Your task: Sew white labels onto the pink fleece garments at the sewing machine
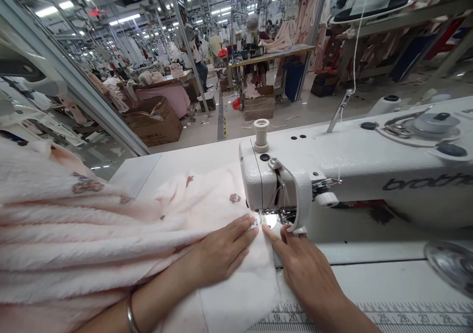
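Pale pink fleece fabric (236, 288) with small brown printed figures lies under the head of a white sewing machine (254, 180). My left hand (221, 249) rests flat on this fabric with its fingers stretched toward the needle area. By its fingertips is a small white label (255, 222) with dark marks. My right hand (303, 259) is at the fabric's right edge, its index finger extended and touching down close to the presser foot (277, 217). Its other fingers are bent and partly hidden beside the machine's white guard (303, 200).
A large bunched heap of the fabric (55, 234) fills the left side. A printed ruler (406, 316) runs along the front edge. Thread rises through a guide (340, 109) on the machine. Beyond stand a cardboard box (157, 121), another sewing table (273, 56) and people.
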Tool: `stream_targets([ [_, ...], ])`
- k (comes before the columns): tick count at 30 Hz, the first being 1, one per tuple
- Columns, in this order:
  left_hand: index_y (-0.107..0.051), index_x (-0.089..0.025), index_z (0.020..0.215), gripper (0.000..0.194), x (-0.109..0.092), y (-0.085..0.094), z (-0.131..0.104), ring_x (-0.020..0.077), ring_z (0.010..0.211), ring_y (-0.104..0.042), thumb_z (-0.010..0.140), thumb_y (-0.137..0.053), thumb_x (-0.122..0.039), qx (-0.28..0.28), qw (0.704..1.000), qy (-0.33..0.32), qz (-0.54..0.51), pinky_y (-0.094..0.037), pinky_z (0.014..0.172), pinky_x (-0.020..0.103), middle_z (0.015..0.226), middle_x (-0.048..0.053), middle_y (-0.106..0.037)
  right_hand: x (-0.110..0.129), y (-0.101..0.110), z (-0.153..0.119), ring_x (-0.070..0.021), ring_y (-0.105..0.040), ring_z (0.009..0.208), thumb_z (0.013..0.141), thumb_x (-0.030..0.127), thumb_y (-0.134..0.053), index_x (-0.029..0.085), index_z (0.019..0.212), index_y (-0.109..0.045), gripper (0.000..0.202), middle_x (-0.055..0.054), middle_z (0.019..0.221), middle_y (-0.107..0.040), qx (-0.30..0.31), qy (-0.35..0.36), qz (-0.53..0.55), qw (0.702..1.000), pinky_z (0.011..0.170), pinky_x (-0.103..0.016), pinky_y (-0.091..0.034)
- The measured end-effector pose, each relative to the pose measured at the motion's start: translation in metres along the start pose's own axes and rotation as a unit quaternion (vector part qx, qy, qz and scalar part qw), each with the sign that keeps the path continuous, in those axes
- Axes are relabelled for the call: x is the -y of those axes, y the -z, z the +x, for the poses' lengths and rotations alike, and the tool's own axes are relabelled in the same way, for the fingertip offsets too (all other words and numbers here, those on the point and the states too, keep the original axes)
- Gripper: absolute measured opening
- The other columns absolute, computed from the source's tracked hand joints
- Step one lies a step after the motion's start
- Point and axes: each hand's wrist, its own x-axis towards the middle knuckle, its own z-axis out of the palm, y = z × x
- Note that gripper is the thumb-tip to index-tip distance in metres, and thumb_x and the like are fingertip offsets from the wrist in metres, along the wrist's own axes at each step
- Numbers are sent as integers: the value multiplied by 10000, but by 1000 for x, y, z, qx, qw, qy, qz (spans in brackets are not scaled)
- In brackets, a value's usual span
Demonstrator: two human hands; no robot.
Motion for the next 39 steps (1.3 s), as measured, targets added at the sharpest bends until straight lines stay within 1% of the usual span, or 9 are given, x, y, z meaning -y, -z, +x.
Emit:
stream_targets([
  [9, -389, -70, 1316, 399, 5, -2, 1, 222, 1331, -323, 936, -376, -189, -8, 1000, 0, 4, -380, 1089, 359, 1387, 162, -402, 1, 2, 1, -210, -526, 635, 729, -46, -364, 137, 1124, -636, 514, -106, 819, -620, 9, -15, 23, 1000, 555, -316, -493],
  [14, -383, -79, 1317, 393, 4, 1, 1, 221, 1331, -324, 940, -356, -189, -5, 1000, -1, -3, -387, 1088, 367, 1394, 160, -391, 1, 1, -1, -226, -541, 735, 705, -75, -356, 147, 1155, -620, 567, -118, 890, -612, 18, -24, 30, 999, 607, -327, -509],
  [19, -395, -107, 1306, 375, 9, 0, 4, 220, 1321, -340, 947, -340, -199, 12, 999, 15, -32, -375, 1099, 378, 1382, 140, -405, 0, 0, 2, -197, -500, 605, 730, -59, -362, 147, 1162, -619, 543, -106, 779, -598, 30, -25, 24, 999, 520, -299, -467],
  [22, -402, -126, 1300, 366, 16, -2, 7, 219, 1314, -348, 954, -322, -211, 22, 998, 27, -50, -359, 1107, 388, 1375, 123, -410, 1, 1, 3, -193, -489, 585, 751, -43, -364, 149, 1162, -619, 521, -101, 760, -590, 24, -30, 24, 999, 513, -303, -465],
  [25, -389, -142, 1313, 375, 21, -4, 10, 216, 1301, -362, 957, -307, -226, 27, 997, 38, -60, -368, 1096, 386, 1367, 109, -414, 2, 1, 2, -204, -504, 630, 735, -54, -371, 135, 1175, -607, 534, -113, 809, -590, 20, -38, 31, 999, 534, -315, -485],
  [30, -370, -143, 1333, 392, 23, -6, 11, 217, 1286, -380, 960, -296, -237, 24, 998, 37, -52, -360, 1097, 390, 1346, 108, -438, 4, 1, -3, -242, -527, 795, 707, -90, -362, 120, 1189, -587, 572, -138, 918, -574, 23, -42, 49, 998, 623, -350, -528],
  [35, -365, -143, 1339, 398, 20, -4, 8, 205, 1299, -367, 955, -302, -229, 11, 998, 34, -52, -353, 1104, 373, 1371, 103, -417, 2, 10, -2, -239, -528, 825, 712, -93, -340, 104, 1202, -558, 571, -132, 938, -570, 23, -40, 72, 996, 622, -344, -542],
  [37, -355, -140, 1346, 406, 20, -6, 8, 199, 1314, -344, 953, -304, -225, 9, 998, 30, -48, -345, 1109, 367, 1387, 105, -400, 5, 12, -1, -246, -534, 898, 723, -88, -326, 74, 1201, -545, 550, -141, 998, -580, 20, -15, 69, 997, 696, -355, -549],
  [39, -347, -131, 1351, 413, 21, -9, 9, 195, 1324, -329, 950, -306, -222, 3, 999, 26, -39, -340, 1111, 368, 1390, 111, -399, 16, 10, 1, -258, -528, 1002, 729, -86, -320, 41, 1191, -542, 529, -153, 1081, -585, 8, 17, 51, 999, 805, -375, -532],
])
